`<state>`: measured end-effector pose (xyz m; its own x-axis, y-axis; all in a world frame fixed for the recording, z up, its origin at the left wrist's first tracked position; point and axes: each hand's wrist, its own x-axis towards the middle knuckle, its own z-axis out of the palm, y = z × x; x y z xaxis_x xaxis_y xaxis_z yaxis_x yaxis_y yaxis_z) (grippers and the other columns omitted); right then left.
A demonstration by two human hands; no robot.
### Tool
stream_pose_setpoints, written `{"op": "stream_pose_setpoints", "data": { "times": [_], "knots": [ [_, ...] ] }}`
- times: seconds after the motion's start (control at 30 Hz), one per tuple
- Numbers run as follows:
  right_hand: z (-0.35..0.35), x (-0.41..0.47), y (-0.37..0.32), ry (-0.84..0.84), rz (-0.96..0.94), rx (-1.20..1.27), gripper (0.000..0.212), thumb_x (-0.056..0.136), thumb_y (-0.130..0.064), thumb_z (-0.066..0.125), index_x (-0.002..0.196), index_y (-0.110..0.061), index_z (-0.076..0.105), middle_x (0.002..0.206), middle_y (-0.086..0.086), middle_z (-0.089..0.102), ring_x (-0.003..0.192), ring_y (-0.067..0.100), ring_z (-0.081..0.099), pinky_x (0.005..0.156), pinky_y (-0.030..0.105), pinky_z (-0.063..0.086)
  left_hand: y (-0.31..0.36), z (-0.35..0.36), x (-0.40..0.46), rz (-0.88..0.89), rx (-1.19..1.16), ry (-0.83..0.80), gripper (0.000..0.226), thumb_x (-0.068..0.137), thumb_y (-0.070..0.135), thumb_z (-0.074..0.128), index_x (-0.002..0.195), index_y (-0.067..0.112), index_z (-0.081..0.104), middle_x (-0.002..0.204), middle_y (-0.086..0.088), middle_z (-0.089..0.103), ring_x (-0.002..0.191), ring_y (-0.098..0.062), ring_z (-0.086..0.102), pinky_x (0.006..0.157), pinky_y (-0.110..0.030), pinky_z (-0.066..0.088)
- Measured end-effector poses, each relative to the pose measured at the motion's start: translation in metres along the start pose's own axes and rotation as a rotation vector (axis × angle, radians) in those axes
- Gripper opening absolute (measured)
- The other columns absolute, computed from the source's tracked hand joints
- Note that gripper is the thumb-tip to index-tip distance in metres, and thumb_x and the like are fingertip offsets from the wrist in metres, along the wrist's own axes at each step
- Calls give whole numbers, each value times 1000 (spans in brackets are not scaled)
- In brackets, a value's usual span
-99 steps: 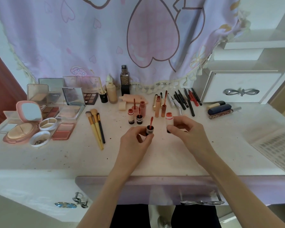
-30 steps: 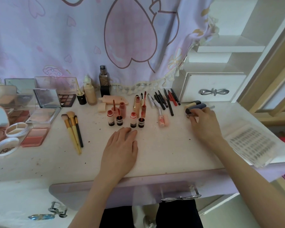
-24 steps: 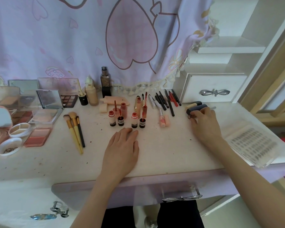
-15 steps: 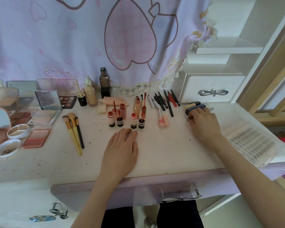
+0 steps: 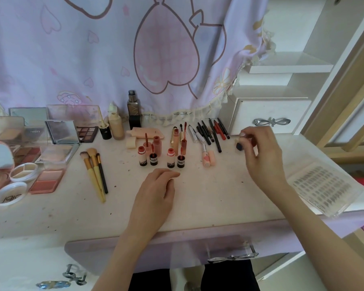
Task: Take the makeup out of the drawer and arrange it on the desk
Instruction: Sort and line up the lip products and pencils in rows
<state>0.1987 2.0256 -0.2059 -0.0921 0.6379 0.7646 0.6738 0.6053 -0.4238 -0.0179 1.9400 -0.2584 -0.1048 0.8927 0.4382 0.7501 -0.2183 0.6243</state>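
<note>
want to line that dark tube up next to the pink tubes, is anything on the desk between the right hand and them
Nothing visible blocks it. The right hand holds the dark tube just above the desk. The stretch of desk between it and the pink tubes is bare; the black pencils lie further back, their near tips only bordering that path.

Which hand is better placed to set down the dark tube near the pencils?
The right hand: it already pinches the dark tube in its fingers, just right of the pencil row. The left hand rests on the desk below the small lip bottles, holding nothing.
</note>
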Motion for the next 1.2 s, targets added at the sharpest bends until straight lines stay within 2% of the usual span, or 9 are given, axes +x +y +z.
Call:
{"op": "stream_pose_setpoints", "data": {
  "times": [0.1,0.2,0.33,0.57,0.67,0.87,1.0,1.1,1.2],
  "knots": [
    [-5,6,-30,152,317,427,9,91,-13,54,86,-20,52,85,0,57,71,18,56,70,23,46,20,-3,6,36,-134,-14,35,92,32,46,125,24,52,110,17,47,99,1,51,88,-19,45],
    [-3,5,-54,132,519,791,6,93,-6,53,88,-7,51,65,0,56,54,11,49,54,22,43,43,-1,14,89,-160,-129,58,83,57,34,135,31,36,111,22,41,94,12,45,78,-11,42],
    [3,-10,-68,-5,662,1067,8,95,-9,49,91,-3,51,58,1,54,48,12,45,50,20,41,56,4,15,117,-128,-155,29,96,23,41,125,21,45,85,16,44,71,5,45,64,-13,35],
    [9,-31,-62,-318,786,885,30,91,-26,57,80,2,62,48,-2,44,42,10,34,41,18,30,38,-4,-4,100,26,-146,23,97,35,36,111,25,51,65,15,41,58,-6,42,57,-24,32],
    [12,-35,-63,-351,745,897,29,93,-23,52,76,-1,61,46,-5,41,41,8,31,42,17,28,33,-8,-7,110,47,-167,24,96,37,38,112,26,52,57,13,41,55,-10,41,57,-26,33],
    [14,-41,-61,-405,673,905,25,90,-23,51,82,-3,64,50,-4,45,44,7,35,44,16,33,26,-21,-1,54,-98,-291,19,91,37,50,110,34,55,55,9,47,54,-3,45,52,-14,33],
    [13,-39,-54,-352,842,1090,27,77,-30,60,78,-3,65,51,-1,45,43,9,35,41,17,31,19,-31,-1,13,-186,-230,26,86,25,61,96,39,41,65,8,52,58,1,50,56,-9,40],
    [14,-40,-49,-393,858,1167,24,78,-25,58,81,-1,63,53,0,39,45,9,31,43,17,27,14,-39,1,-20,-191,-127,14,91,27,51,80,32,44,60,5,53,51,-5,45,49,-14,38],
    [17,-44,-48,-424,778,1129,17,83,-17,54,86,-3,63,57,2,44,50,10,37,46,19,31,9,-43,3,-70,-119,-177,24,88,46,34,74,32,46,57,6,52,46,-6,43,51,-19,38]
  ]
}}
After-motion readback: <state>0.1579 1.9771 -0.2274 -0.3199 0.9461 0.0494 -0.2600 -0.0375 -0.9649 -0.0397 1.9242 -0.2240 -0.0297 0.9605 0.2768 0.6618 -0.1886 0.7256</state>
